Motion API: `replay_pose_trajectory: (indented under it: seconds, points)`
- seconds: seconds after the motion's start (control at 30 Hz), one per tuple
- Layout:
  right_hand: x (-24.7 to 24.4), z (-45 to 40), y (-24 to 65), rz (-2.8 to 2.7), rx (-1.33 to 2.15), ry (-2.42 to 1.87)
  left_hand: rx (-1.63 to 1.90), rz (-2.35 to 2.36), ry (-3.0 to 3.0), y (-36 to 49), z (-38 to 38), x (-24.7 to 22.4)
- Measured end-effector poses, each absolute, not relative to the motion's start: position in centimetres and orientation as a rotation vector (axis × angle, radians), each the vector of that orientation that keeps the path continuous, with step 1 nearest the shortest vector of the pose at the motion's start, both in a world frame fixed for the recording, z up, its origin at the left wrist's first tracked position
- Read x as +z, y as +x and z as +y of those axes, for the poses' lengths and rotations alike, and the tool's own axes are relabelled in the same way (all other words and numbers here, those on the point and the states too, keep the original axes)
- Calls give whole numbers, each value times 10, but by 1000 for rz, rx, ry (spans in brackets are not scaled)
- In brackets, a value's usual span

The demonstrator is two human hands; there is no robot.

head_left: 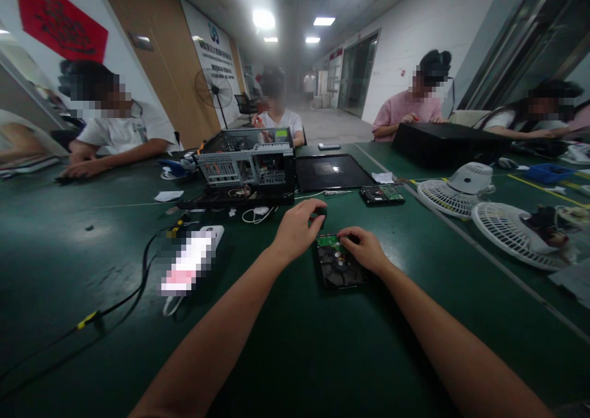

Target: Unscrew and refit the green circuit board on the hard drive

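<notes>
A hard drive (343, 269) lies on the green table in front of me, its black underside and green circuit board (328, 241) facing up. My right hand (364, 250) rests at the drive's right side, thumb and fingers pinched together over the board. Whatever is between those fingertips is too small to tell. My left hand (297, 230) hovers just beyond the drive's upper left corner, its fingers curled towards the thumb around a small dark thing I cannot make out. Farther right lies a second hard drive (382, 195) with a green board.
An opened computer case (246, 166) stands ahead, beside a black panel (334, 172). A phone (191, 261) with a white cable and a black cable (145, 264) lie left. White fan parts (454, 193) and a black case (447, 144) are right. Several people sit around the table.
</notes>
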State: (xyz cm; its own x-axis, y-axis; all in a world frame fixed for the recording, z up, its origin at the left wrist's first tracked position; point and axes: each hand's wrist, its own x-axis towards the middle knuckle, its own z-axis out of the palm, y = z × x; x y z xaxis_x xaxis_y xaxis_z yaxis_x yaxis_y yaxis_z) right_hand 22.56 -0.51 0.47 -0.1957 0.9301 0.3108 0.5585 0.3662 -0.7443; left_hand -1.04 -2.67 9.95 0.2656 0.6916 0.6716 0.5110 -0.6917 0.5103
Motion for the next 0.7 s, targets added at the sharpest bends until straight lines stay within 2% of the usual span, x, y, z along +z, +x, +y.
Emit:
replay_pose_trajectory:
  seconds: [0.27, 0.57, 0.7]
  points:
    - [7, -8, 226, -1840, 680, -1304, 1403, 1139, 2341, -10, -24, 96]
    - [10, -18, 231, -1838, 533, -1419, 1404, 1146, 2341, -13, -25, 99]
    - [9, -20, 231, -1840, 586, -1461, 1414, 1143, 2340, -13, -26, 101]
